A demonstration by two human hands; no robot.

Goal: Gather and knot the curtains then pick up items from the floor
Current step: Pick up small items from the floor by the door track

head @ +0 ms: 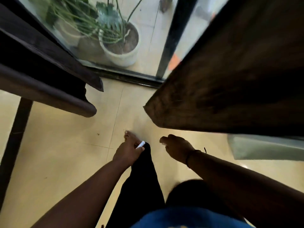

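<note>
Left hand (128,152) around white item (140,144)

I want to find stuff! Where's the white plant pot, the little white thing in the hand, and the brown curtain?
white plant pot (120,57): head view, on its front wall.
little white thing (141,144): head view, its middle, held by left hand (127,152).
brown curtain (230,83): head view, mid-fabric.
</note>
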